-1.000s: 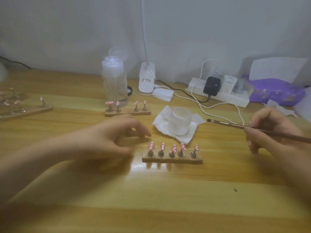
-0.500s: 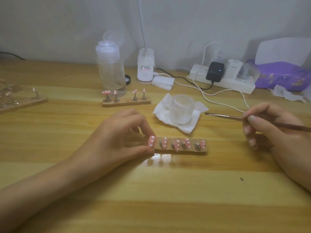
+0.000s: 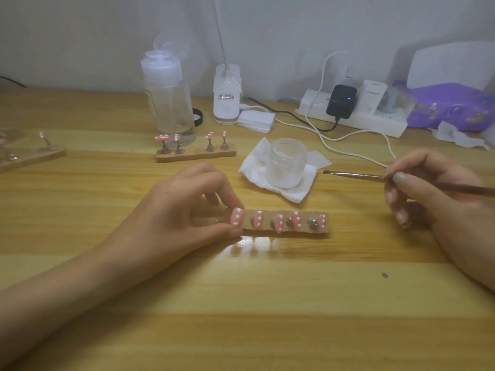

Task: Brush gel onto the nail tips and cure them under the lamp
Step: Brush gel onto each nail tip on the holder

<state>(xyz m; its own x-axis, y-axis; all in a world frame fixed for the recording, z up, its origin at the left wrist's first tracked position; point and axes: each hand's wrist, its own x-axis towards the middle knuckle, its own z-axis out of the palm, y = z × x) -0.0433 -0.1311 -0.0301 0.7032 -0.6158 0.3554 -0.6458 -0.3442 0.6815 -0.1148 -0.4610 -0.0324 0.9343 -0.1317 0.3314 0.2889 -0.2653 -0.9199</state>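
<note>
1. Nail tips (image 3: 278,220), pink with white dots, sit on a wooden strip (image 3: 267,233) mid-table (image 3: 241,303); the left hand (image 3: 176,210) pinches the strip's left end.
2. Right hand (image 3: 428,194), to the strip's right, grips a brush (image 3: 353,175).
3. Glass jar (image 3: 285,164) stands on tissue (image 3: 257,167) behind.

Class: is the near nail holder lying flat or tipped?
Tipped. The left hand pinches the holder by its end; its top face and nail tips face the camera.

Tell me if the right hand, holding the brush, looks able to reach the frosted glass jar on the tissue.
Probably yes. The right hand holds the brush with its tip pointing at the frosted glass jar, and nothing stands between them.
</note>
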